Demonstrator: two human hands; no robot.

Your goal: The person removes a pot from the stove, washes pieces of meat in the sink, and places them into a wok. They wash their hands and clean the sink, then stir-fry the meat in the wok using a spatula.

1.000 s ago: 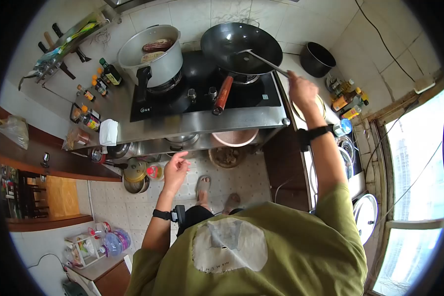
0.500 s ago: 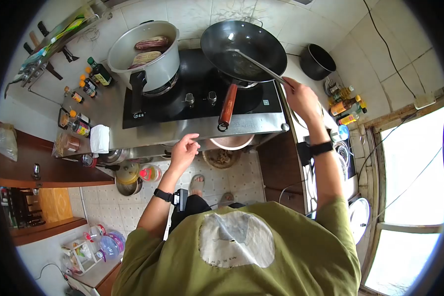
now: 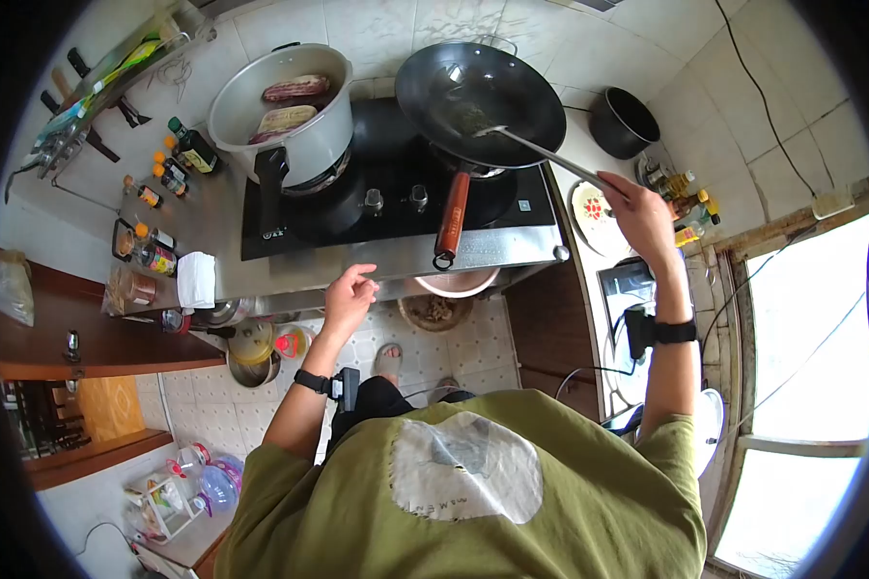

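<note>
My right hand [image 3: 644, 220] is closed around the handle end of a metal spatula [image 3: 550, 154]. Its blade rests inside the black wok [image 3: 521, 92], near a small wet-looking patch at the bottom. The wok sits on the right burner, with its wooden handle [image 3: 453, 217] pointing toward me. In front of the stove's edge, my left hand [image 3: 350, 301] hovers with loosely bent fingers apart and nothing in them. On the left burner stands a grey pot [image 3: 232, 125] with purple-and-pale pieces [image 3: 288, 118] inside, perhaps eggplant.
Sauce bottles [image 3: 169, 174] and a white cloth [image 3: 197, 281] line the counter's left side. A black pot [image 3: 624, 123], a plate with a red pattern [image 3: 589, 236] and more bottles [image 3: 690, 207] are on the right. Below the stove edge is a pale basin [image 3: 459, 284].
My right hand has moved right and toward me, drawing the spatula's blade nearer the wok's right front side. The plate has come into fuller view. My left hand has shifted slightly.
</note>
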